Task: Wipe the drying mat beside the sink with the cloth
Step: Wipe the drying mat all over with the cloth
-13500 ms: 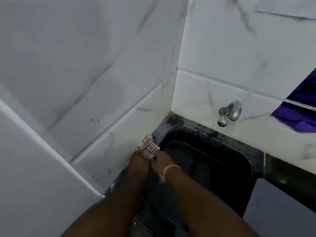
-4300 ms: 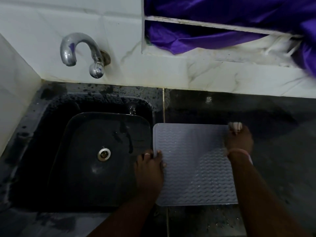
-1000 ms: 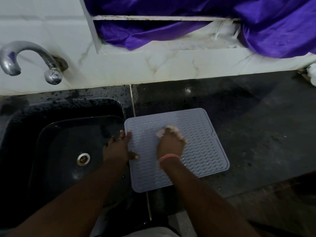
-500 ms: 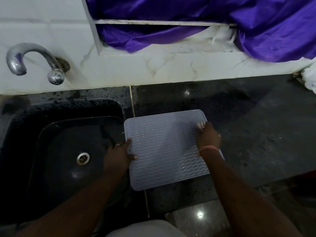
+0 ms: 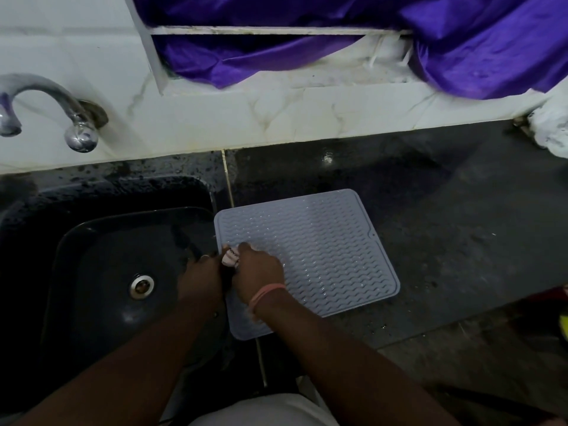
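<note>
While the right hand [image 5: 259, 276] sits at the left edge of the grey drying mat [image 5: 319, 253], nearly all the mat stretches away to its right and toward the wall; fingers curled round a small bunched checked cloth [image 5: 230, 258], pressed on the mat's sink-side edge; left hand [image 5: 201, 279] just beside it at that edge, over the black sink [image 5: 101, 272], grip unclear; mat lies flat on the dark counter [image 5: 461, 226], touching the sink rim; likely next stroke runs rightward.

Cloth [image 5: 230, 259] now at mat's [image 5: 322, 247] left edge
</note>
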A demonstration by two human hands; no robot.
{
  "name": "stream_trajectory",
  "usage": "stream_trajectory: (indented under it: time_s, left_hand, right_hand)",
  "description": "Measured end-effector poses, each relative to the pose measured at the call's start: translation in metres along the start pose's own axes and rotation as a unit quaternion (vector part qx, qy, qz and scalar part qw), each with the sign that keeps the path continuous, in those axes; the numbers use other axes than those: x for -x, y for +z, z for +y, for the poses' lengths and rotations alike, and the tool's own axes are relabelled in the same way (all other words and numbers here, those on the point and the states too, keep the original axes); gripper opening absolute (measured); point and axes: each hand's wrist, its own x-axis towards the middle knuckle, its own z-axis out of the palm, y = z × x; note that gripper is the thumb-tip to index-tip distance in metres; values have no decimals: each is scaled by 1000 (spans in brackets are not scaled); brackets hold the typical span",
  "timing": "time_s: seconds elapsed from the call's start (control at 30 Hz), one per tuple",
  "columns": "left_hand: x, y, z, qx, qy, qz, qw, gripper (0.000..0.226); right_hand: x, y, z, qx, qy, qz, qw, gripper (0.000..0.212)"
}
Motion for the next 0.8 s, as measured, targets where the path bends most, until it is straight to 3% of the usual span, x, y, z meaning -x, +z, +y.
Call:
stream_trajectory:
  time_s: [0.03,0.1,0.17,0.23,0.3,0.43,0.53,0.67,0.73,0.8]
  left_hand:
    - [-1,0,-1,5,0,-10,1000,42]
    - [-2,-1,-5,0,4,-66,998,69]
    - [-5,-3,-9,5,0,-86,996,86]
    - [-7,-1,-12,27,5,-95,995,93]
    - [-8,0,-15,44,22,-121,991,101]
    - [-14,-3,-23,44,46,-195,979,118]
    - [-15,-3,-24,42,60,-204,976,125]
    - [-15,-1,-24,37,63,-162,984,116]
    - [-12,4,-29,38,68,-130,988,90]
    - [-6,6,-33,76,76,-108,988,61]
  right_hand:
    - [-4,-8,2,-69,8,-13,997,22]
    - [-14,-36,21,-223,64,-7,973,9]
    - [-21,-68,60,-262,109,64,957,18]
    - [-22,-101,107,-179,159,148,960,6]
    - [-19,-119,149,-74,220,186,955,15]
    - [-3,-87,158,7,242,143,960,14]
    - [7,-40,114,114,219,132,960,32]
    - [19,8,25,132,96,55,985,38]
    - [25,26,-12,118,10,-4,993,48]
    - [21,22,-25,12,5,-48,999,53]
